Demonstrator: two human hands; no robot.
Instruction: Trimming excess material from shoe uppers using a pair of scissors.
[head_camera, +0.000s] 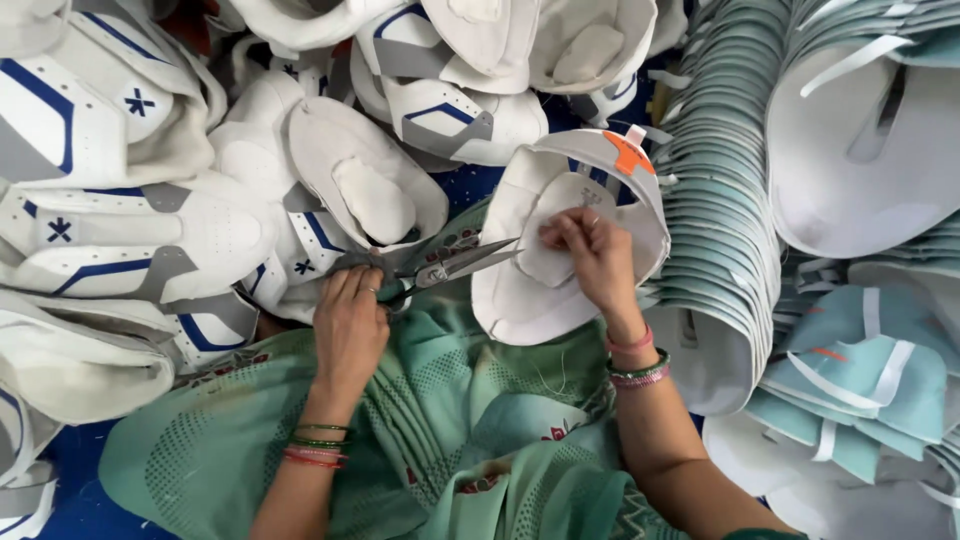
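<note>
My left hand (350, 325) grips a pair of steel scissors (455, 265) whose blades point right toward a white shoe upper (520, 300) with an orange patch near its top. My right hand (592, 258) pinches the tongue piece of that upper near its middle. The scissor tips touch the upper's left edge. Both wrists wear bangles, and a green patterned cloth (450, 420) lies over my lap beneath the hands.
Piles of white uppers with blue and grey trim (120, 220) fill the left and top. A curved stack of pale teal and white uppers (730, 200) stands to the right, with more loose ones (860, 380) at the lower right.
</note>
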